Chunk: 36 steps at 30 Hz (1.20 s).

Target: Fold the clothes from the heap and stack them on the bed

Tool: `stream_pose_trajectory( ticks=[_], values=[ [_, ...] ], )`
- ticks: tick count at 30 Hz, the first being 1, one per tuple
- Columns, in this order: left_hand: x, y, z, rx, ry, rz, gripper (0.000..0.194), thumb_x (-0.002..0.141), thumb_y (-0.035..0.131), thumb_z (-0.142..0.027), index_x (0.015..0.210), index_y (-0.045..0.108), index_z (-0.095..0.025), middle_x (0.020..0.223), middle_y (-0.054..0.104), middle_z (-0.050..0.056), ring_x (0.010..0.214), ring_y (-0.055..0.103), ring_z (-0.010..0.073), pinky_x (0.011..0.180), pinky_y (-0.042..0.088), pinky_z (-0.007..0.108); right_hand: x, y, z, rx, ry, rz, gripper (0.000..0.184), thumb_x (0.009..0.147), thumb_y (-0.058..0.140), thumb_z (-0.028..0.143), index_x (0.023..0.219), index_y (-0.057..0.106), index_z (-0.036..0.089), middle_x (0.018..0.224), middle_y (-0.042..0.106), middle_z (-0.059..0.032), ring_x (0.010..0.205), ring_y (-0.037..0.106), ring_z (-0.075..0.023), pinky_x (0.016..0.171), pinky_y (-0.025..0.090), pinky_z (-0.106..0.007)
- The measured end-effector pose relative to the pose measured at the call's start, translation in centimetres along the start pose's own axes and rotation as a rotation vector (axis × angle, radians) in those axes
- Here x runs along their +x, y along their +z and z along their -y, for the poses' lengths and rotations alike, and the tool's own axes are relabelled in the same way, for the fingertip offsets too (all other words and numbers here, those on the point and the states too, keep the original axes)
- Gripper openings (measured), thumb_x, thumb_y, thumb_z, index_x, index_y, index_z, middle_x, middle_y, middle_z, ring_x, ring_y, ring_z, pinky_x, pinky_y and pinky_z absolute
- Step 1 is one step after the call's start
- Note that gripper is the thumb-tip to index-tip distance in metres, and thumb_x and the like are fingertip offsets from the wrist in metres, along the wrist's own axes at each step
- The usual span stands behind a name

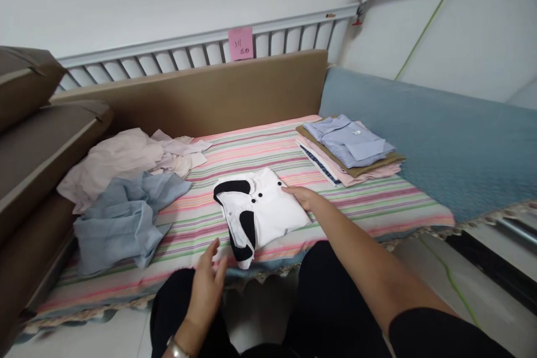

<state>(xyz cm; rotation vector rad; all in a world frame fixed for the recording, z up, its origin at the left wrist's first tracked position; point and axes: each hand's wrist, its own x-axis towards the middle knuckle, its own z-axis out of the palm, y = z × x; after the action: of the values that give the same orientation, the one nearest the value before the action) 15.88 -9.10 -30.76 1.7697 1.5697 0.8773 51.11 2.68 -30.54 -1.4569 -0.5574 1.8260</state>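
Note:
A white shirt with black collar trim and dark buttons (274, 210) lies folded into a rough rectangle, its collar end to the left. On its right side rests my right hand (300, 197), fingers stretched out across the fabric near a button; the hand's underside is hidden. Off the shirt's lower left corner, my left hand (208, 279) hovers above the front edge of the striped cloth (184, 254). Its fingers and thumb are spread, with nothing between them. A metal band (178, 348) circles the left wrist.
A crumpled light blue garment (130, 218) and pale pink clothes (126, 156) lie at left, beside stacked brown cushions (50, 140). Folded clothes (352, 142) are piled at right, near a blue backrest (419, 134). A brown panel (218, 98) runs along the back, with a pink note (240, 43) above.

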Motion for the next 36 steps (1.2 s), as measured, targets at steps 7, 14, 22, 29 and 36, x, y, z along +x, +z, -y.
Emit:
stream_pose_trajectory(
  ticks=[7,14,22,29,36],
  values=[
    [3.0,5.2,-9.6,0.067,0.226,0.23,0.048,0.077,0.057,-0.027,0.123,0.054,-0.017,0.133,0.052,0.013,0.127,0.041,0.0303,0.107,0.028,0.051,-0.7,0.5,0.1,-0.064,-0.059,-0.068,0.021,0.081,0.061,0.025,0.096,0.061,0.011,0.076,0.071,-0.008,0.068,0.067,-0.0193,0.078,0.053,-0.038],
    [2.0,1.8,-5.8,-0.103,0.143,0.366,0.04,0.077,0.057,-0.036,0.115,0.06,-0.024,0.121,0.062,0.008,0.113,0.056,0.0227,0.099,0.042,0.041,-0.7,0.7,0.3,-0.083,-0.014,-0.086,0.026,0.076,0.067,0.034,0.092,0.063,0.013,0.083,0.072,-0.0091,0.079,0.068,-0.021,0.079,0.053,-0.037],
    [4.2,0.3,1.0,-0.505,-0.478,0.045,0.058,0.057,0.075,-0.043,0.103,0.059,-0.011,0.087,0.07,0.011,0.076,0.066,0.0192,0.069,0.051,0.032,0.8,0.6,0.2,-0.165,0.041,-0.242,0.026,0.073,0.068,0.029,0.089,0.062,0.011,0.075,0.071,-0.0115,0.075,0.067,-0.026,0.076,0.053,-0.045],
    [7.9,3.6,-2.9,-0.676,-0.619,0.1,0.026,0.065,0.069,-0.035,0.076,0.064,-0.011,0.06,0.065,0.005,0.052,0.059,0.0148,0.052,0.045,0.027,-0.7,1.9,0.1,-0.226,-0.1,-0.263,0.013,0.071,0.065,0.024,0.075,0.065,0.012,0.074,0.071,-0.0138,0.072,0.068,-0.0264,0.072,0.054,-0.04],
    [9.5,5.2,-3.4,-0.691,-0.593,0.037,0.023,0.055,0.072,-0.025,0.07,0.066,-0.009,0.069,0.069,0.013,0.064,0.064,0.0245,0.061,0.049,0.034,1.0,-0.1,-0.5,-0.143,-0.115,-0.039,0.022,0.063,0.07,0.031,0.073,0.069,0.012,0.082,0.072,-0.0173,0.08,0.068,-0.0304,0.076,0.053,-0.04]
  ],
)
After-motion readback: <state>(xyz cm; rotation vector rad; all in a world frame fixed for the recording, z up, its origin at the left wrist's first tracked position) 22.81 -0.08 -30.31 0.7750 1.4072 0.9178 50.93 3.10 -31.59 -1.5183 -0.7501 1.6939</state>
